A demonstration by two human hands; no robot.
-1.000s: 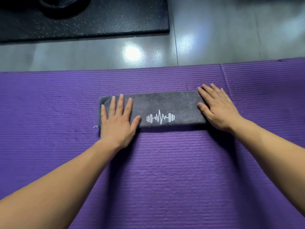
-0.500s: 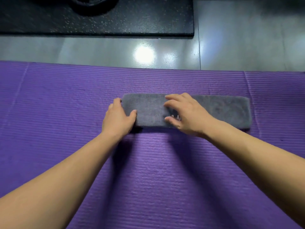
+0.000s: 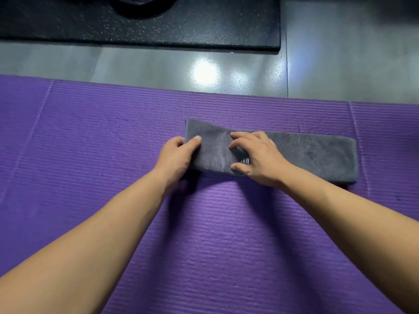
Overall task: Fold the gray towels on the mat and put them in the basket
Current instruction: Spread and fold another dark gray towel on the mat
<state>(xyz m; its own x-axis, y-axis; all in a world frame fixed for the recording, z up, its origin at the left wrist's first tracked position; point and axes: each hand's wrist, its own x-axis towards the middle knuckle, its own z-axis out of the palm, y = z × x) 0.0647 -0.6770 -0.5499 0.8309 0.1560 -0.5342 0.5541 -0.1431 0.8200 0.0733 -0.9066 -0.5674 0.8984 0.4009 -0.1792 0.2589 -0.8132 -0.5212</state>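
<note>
Gray towel [image 3: 306,155]: left hand [image 3: 175,156] fingers are pinching its left end; right hand [image 3: 257,158] fingers, spread, are pressing mid-strip. Slack pressure is risking skewed layers.

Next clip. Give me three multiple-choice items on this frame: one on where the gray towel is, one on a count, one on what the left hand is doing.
1. Where does the gray towel lie?
A. on a table
B. on the purple mat
C. on a chair

2. How many towels are in view?
A. one
B. two
C. three

3. What is the left hand doing?
A. lying flat on a table
B. hanging clear of the towel
C. gripping the towel's left end

Answers:
1 B: the folded strip rests on the ribbed purple surface.
2 A: only one gray strip shows.
3 C: its thumb lies on top of the raised left end, while the right hand presses on the middle.
</note>
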